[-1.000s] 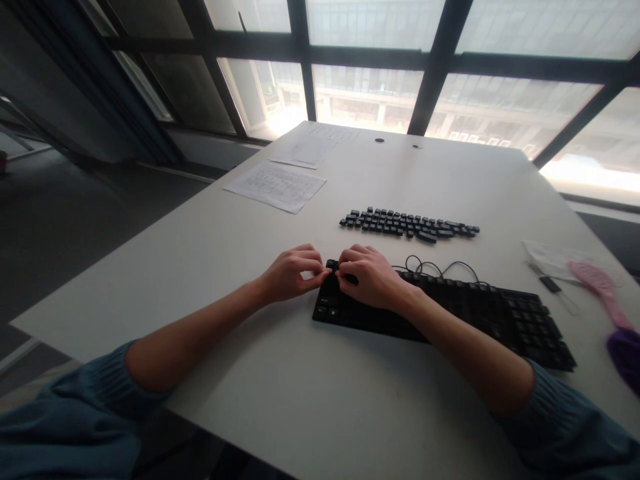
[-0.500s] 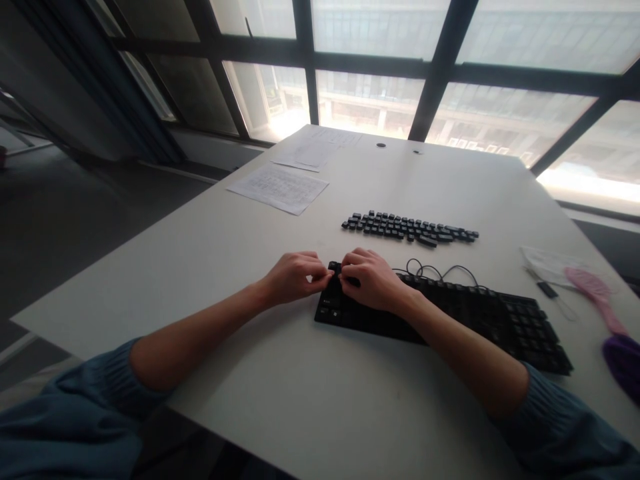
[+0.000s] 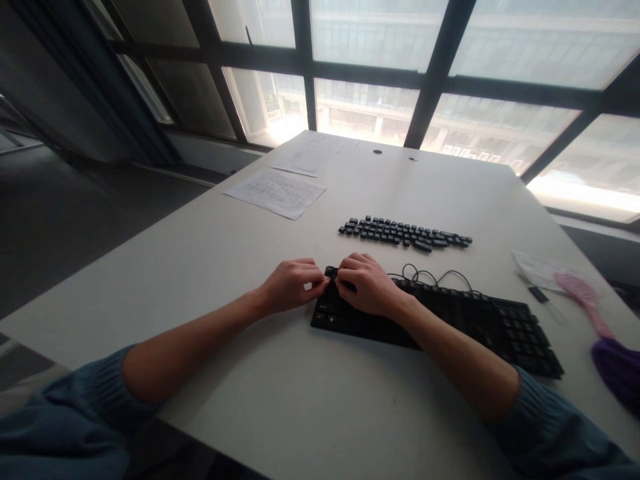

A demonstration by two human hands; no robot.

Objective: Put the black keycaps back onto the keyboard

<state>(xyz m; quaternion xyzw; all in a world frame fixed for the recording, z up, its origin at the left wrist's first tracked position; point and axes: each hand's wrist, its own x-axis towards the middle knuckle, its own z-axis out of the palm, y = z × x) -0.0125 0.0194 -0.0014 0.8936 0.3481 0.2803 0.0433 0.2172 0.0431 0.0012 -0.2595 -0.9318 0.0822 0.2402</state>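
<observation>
Both bare hands meet at the upper left corner of a black plastic keyboard (image 3: 480, 327); the left hand (image 3: 293, 285) has its thumb and forefinger pinched together at the keyboard's left edge; the right hand (image 3: 367, 285) is curled over the upper left part, fingers bent inward; whether either grips a small piece there cannot be told. The keyboard lies flat and slightly slanted on a white table (image 3: 280, 387), partly covered by the right hand and forearm; a thin black cable (image 3: 453, 272) loops behind its back edge.

Beyond it, well apart from the hands, loose black keycaps (image 3: 400, 233) sit in close, uneven rows; white printed paper sheets (image 3: 277, 192) lie farther off to the left. Right of the keyboard are a clear plastic bag (image 3: 533, 267), a small black object with a thin loop (image 3: 539, 294), and a pink brush (image 3: 580, 290) beside dark purple fabric (image 3: 617, 373).
</observation>
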